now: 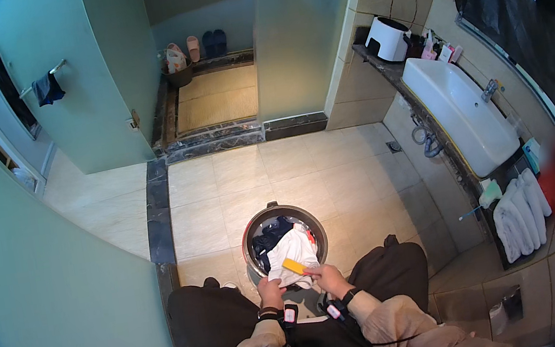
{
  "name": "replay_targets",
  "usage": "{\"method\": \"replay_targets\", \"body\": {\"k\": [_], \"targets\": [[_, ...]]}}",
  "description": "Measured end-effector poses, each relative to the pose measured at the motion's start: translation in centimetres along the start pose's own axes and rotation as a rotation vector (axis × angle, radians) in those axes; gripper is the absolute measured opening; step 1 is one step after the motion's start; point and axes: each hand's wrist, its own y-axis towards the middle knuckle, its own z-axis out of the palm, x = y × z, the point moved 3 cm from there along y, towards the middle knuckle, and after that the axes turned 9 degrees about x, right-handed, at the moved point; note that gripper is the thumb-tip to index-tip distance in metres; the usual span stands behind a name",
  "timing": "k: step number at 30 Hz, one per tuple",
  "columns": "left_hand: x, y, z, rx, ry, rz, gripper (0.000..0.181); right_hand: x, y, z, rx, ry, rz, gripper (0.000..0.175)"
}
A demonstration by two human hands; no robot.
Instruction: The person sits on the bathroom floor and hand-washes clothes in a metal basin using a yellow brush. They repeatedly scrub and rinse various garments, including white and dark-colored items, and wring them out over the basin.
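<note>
A round dark basin stands on the floor between my knees. Inside it lie a dark navy cloth and a white cloth, the white one drawn up over the near rim. My left hand grips the white cloth's edge at the near left. In my right hand is the handle end of a yellow brush; its body lies on or just over the white cloth. The brush's underside is hidden.
A white washbasin sits on a dark stone counter at the right. Rolled white towels lie on that counter. Frosted glass doors bound the left. Beyond a raised stone sill, slippers and a small bucket stand in the shower.
</note>
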Motion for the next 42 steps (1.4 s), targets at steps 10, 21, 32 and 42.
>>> {"method": "replay_targets", "body": {"k": [10, 21, 32, 42], "targets": [[0.7, 0.0, -0.2, 0.082, 0.174, -0.157, 0.023, -3.0, -0.2, -2.3, -0.229, -0.127, 0.243, 0.032], [1.3, 0.3, -1.3, 0.066, 0.240, -0.164, 0.016, -2.9, 0.0, 0.3, -0.121, -0.065, 0.199, 0.039], [1.2, 0.9, -1.5, 0.041, 0.205, 0.020, 0.007, -2.7, 0.1, -0.6, -0.253, 0.120, 0.234, 0.022], [-1.0, -0.4, 0.3, 0.149, -0.294, 0.215, 0.016, 1.5, -0.4, -2.0, -0.161, 0.267, 0.044, 0.026]]}}
